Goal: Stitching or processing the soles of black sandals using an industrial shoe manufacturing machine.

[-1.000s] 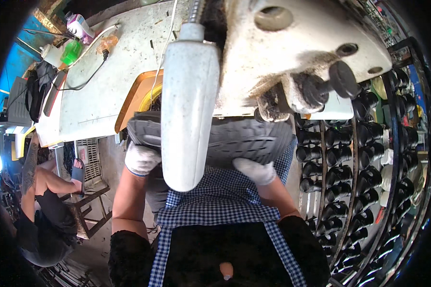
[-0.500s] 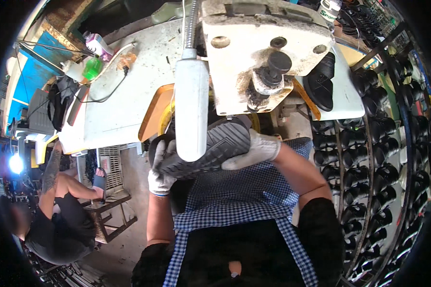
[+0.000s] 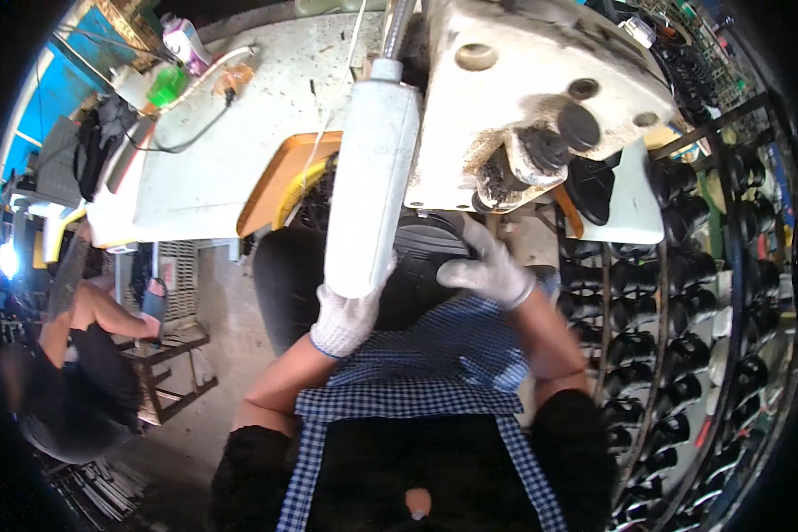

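A black shoe (image 3: 426,239), its ribbed sole turned towards me, is under the head of a cream-coloured machine (image 3: 514,106). My right hand (image 3: 492,270), in a white knitted glove, grips it along the right edge, thumb lying apart over the sole. Gloved the same way, my left hand (image 3: 348,319) is closed around the shoe's near end; a white tube-shaped lamp (image 3: 372,186) covers much of those fingers. The shoe's upper is hidden from me.
The pale worktable (image 3: 213,195) has an orange-edged cutout (image 3: 284,182) beside the machine. A green bottle (image 3: 167,86) stands at the far left. Another black shoe (image 3: 590,191) lies on the right. Racks of black shoes (image 3: 674,310) line the right side. A person (image 3: 80,372) sits at left.
The shoe has swung from lying crosswise to pointing away under the machine. My left hand has moved right, behind the lamp. My view has shifted, so the machine appears further right.
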A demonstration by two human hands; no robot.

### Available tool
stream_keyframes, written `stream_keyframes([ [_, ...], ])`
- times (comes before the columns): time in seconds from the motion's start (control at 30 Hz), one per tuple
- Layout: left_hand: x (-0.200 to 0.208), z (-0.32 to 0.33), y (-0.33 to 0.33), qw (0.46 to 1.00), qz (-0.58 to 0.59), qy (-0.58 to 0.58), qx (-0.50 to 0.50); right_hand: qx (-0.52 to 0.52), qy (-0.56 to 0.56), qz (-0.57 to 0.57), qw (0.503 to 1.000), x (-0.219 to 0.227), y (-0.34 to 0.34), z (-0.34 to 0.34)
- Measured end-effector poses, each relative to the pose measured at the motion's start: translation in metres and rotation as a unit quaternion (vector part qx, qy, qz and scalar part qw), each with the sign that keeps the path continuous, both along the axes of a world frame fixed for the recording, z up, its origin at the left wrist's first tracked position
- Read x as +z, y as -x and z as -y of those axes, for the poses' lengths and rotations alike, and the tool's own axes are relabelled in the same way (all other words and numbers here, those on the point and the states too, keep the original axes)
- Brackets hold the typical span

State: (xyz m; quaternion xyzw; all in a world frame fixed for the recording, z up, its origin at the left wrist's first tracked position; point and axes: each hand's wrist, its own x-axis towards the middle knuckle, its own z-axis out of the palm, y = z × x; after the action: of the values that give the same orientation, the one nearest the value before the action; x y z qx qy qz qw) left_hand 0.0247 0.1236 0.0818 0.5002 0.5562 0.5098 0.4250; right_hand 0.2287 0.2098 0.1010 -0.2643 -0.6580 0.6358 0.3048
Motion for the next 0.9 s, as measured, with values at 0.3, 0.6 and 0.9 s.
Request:
stream_keyframes([
  [0.3, 0.000, -0.002, -0.002, 0.912, 0.408, 0.033, -0.035, -0.322, -0.053, -0.180, 0.928, -0.076, 0.023, 0.075],
  [0.6, 0.062, -0.030, 0.023, 0.973, 0.184, 0.044, -0.132, -0.180, -0.208, 0.046, 0.960, 0.001, -0.017, 0.020],
  [0.9, 0.066, -0.040, 0.041, 0.982, 0.117, -0.032, -0.147, 0.024, 0.514, -0.193, 0.835, 0.024, -0.025, -0.041],
])
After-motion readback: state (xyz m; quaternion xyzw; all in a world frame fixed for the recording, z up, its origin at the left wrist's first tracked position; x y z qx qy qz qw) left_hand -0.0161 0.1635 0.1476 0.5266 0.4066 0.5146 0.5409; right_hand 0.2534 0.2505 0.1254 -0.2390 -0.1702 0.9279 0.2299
